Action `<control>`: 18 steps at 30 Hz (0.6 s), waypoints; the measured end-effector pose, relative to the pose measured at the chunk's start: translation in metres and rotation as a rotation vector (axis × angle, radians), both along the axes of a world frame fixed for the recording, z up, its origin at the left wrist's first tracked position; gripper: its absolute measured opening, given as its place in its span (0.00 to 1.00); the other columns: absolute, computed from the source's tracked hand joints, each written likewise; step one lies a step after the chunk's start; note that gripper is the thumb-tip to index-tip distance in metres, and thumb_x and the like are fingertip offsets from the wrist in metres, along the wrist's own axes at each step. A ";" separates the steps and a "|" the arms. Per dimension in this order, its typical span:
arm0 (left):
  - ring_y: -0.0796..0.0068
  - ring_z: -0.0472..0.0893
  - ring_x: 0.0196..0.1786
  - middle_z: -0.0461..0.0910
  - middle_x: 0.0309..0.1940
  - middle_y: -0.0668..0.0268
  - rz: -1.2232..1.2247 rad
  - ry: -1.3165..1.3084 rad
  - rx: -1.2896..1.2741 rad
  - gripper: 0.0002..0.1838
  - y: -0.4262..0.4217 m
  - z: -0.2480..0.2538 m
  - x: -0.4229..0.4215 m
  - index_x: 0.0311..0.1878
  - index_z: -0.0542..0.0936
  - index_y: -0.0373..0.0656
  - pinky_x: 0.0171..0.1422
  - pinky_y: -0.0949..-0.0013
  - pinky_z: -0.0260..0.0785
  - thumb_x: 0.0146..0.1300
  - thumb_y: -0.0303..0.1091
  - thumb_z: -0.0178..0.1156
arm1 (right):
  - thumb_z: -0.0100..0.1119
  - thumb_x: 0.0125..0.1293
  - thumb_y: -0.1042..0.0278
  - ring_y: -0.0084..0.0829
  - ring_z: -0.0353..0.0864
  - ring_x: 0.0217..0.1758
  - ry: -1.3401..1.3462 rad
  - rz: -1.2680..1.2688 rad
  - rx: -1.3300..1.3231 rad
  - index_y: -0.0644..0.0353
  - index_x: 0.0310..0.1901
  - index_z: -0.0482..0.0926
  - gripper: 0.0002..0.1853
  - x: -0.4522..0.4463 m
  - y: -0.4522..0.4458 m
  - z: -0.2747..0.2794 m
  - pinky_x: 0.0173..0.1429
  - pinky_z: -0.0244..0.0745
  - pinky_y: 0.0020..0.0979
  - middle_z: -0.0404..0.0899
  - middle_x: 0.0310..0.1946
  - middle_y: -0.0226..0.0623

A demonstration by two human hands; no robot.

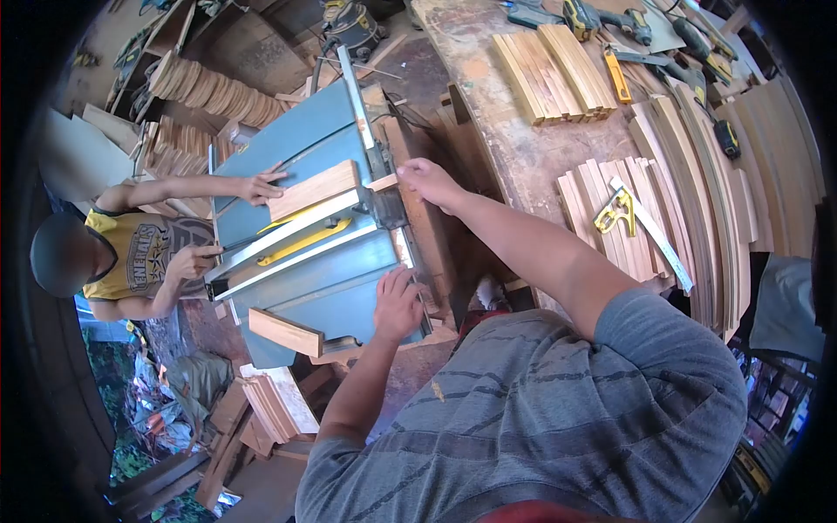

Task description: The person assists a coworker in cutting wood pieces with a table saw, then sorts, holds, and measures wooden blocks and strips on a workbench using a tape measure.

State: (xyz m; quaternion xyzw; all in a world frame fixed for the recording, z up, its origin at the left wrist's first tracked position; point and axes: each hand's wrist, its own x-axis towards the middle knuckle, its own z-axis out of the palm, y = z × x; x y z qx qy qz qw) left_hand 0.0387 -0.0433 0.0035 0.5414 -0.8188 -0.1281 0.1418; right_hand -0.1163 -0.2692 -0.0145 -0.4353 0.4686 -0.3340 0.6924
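My right hand [423,181] is closed on the end of a small wood strip [382,183] at the table saw's edge, beside the metal rail. My left hand [398,303] rests with fingers apart on the near part of the blue-grey saw table [305,122]. Across the table a co-worker [144,248] has one hand on a wide wooden board [314,189] and the other hand on a dark handle. A yellow push stick [303,242] lies between the metal fence rails. One short wood block [285,331] sits at the table's lower left corner.
On the workbench [479,83] at the right are stacked wood strips [554,74], a yellow square [616,213] and power drills [602,22]. Curved wood pieces [214,90] are piled behind the saw. More boards [275,403] stand below it, and a shop vacuum [351,30] is at the top.
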 end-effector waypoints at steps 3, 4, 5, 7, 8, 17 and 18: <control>0.57 0.67 0.69 0.73 0.58 0.63 -0.003 -0.027 -0.001 0.16 -0.001 -0.003 0.000 0.43 0.80 0.50 0.74 0.48 0.54 0.47 0.28 0.60 | 0.57 0.72 0.55 0.26 0.79 0.40 -0.033 -0.004 0.034 0.64 0.59 0.72 0.23 0.000 -0.004 -0.005 0.35 0.76 0.26 0.77 0.45 0.39; 0.57 0.67 0.69 0.74 0.58 0.63 0.000 -0.022 -0.011 0.17 -0.001 -0.003 0.000 0.43 0.81 0.50 0.74 0.48 0.54 0.47 0.28 0.60 | 0.57 0.72 0.57 0.26 0.80 0.39 -0.057 -0.005 0.057 0.65 0.58 0.72 0.21 0.000 -0.005 -0.009 0.34 0.76 0.26 0.78 0.43 0.39; 0.56 0.68 0.68 0.74 0.58 0.63 0.000 -0.016 -0.021 0.17 -0.001 -0.004 0.001 0.43 0.81 0.50 0.74 0.48 0.55 0.46 0.28 0.60 | 0.57 0.72 0.57 0.26 0.80 0.39 -0.052 -0.016 0.056 0.65 0.58 0.72 0.21 -0.001 -0.007 -0.013 0.34 0.76 0.26 0.78 0.43 0.39; 0.56 0.68 0.68 0.74 0.59 0.62 -0.003 -0.020 -0.018 0.17 0.001 -0.004 0.002 0.43 0.81 0.49 0.74 0.47 0.55 0.45 0.28 0.60 | 0.57 0.72 0.64 0.26 0.81 0.35 -0.150 -0.002 0.087 0.65 0.55 0.74 0.16 -0.011 -0.014 -0.021 0.33 0.78 0.27 0.79 0.39 0.39; 0.56 0.68 0.68 0.74 0.59 0.62 -0.003 -0.024 -0.018 0.18 -0.001 -0.006 0.002 0.43 0.81 0.49 0.73 0.47 0.55 0.45 0.28 0.61 | 0.55 0.72 0.70 0.26 0.81 0.31 -0.158 -0.046 0.103 0.64 0.50 0.75 0.10 -0.018 -0.015 -0.016 0.32 0.80 0.28 0.79 0.35 0.37; 0.46 0.70 0.64 0.74 0.58 0.52 -0.133 0.051 -0.145 0.16 0.001 -0.013 0.007 0.46 0.78 0.38 0.70 0.44 0.57 0.54 0.31 0.55 | 0.55 0.71 0.70 0.27 0.82 0.30 -0.150 -0.384 -0.175 0.62 0.42 0.71 0.06 -0.183 0.021 0.015 0.34 0.81 0.28 0.78 0.31 0.36; 0.46 0.70 0.64 0.74 0.58 0.52 -0.174 0.072 -0.162 0.16 0.000 -0.020 0.010 0.46 0.78 0.38 0.70 0.44 0.57 0.54 0.31 0.55 | 0.56 0.71 0.70 0.26 0.82 0.31 -0.167 -0.438 -0.168 0.62 0.42 0.71 0.06 -0.205 0.040 0.022 0.35 0.80 0.27 0.78 0.31 0.37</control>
